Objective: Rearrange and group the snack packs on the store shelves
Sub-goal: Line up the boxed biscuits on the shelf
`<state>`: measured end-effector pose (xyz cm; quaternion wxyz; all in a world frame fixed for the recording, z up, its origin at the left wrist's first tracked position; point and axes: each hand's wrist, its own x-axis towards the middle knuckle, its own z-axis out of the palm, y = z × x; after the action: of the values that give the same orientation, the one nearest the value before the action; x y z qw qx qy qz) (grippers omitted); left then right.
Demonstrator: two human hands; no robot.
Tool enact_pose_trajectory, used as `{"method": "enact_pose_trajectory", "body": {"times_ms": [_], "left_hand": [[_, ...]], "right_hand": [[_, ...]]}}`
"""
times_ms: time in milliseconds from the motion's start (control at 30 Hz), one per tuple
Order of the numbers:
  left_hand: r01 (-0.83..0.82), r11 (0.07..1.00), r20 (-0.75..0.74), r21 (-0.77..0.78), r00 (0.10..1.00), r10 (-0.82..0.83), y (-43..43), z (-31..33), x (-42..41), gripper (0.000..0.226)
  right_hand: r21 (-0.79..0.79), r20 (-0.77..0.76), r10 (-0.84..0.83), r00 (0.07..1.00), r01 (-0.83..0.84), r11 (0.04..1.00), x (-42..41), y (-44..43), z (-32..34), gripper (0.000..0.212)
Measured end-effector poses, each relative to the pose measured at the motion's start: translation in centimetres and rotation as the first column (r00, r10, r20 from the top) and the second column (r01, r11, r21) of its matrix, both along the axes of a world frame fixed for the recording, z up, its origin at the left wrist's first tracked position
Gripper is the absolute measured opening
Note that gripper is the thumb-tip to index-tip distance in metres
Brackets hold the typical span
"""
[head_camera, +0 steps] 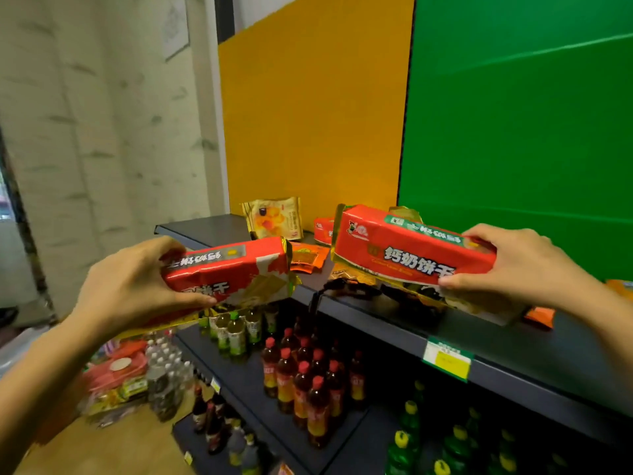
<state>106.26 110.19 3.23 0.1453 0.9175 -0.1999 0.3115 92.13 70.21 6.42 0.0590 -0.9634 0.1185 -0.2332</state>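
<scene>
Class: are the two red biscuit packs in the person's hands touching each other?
Apart. The head view shows shelf and an orange packet between left pack and right pack.

Both hands, left (pixel 137 279) and right (pixel 513 262), are raised, fingers and thumbs clamped shut.

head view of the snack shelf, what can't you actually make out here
- Third red pack: mostly hidden behind the pack in the right hand, head view.
- Price tag on the shelf edge: print too small and blurred.
- Pile at lower left: motion-blurred, items unclear.
- Left-hand pack: its near end is covered by the left hand.
- Orange pack: partly hidden behind the right wrist.
</scene>
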Motion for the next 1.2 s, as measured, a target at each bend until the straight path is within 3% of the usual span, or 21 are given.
{"method": "enact_pose_trajectory", "body": {"times_ms": [167,467,667,1200], "left_hand": [[0.058,0.998,-0.007,-0.003,0.998,-0.058,0.7,0.1,4.7,0.090],[0.168,0.986,0.043,-0.021,0.985,-0.167,-0.7,0.1,15.7,0.092],[0.282,0.958,0.075,0.046,0.956,-0.285,-3.5,1.5,24.4,0.096],[0.521,0.848,-0.017,0.095,0.853,-0.522,-13.7,0.4,36.4,0.099]], "right_hand": [[-0.032,0.056,-0.011,0.998,0.013,0.999,6.2,2.4,1.5,0.107],[-0.062,0.087,-0.028,0.996,0.033,0.998,19.3,3.8,2.1,0.102],[-0.215,0.009,-0.082,0.997,0.082,0.973,27.7,3.3,1.6,0.079],[-0.351,-0.267,-0.232,0.935,0.130,0.927,38.7,-0.4,-2.3,0.071]]}}
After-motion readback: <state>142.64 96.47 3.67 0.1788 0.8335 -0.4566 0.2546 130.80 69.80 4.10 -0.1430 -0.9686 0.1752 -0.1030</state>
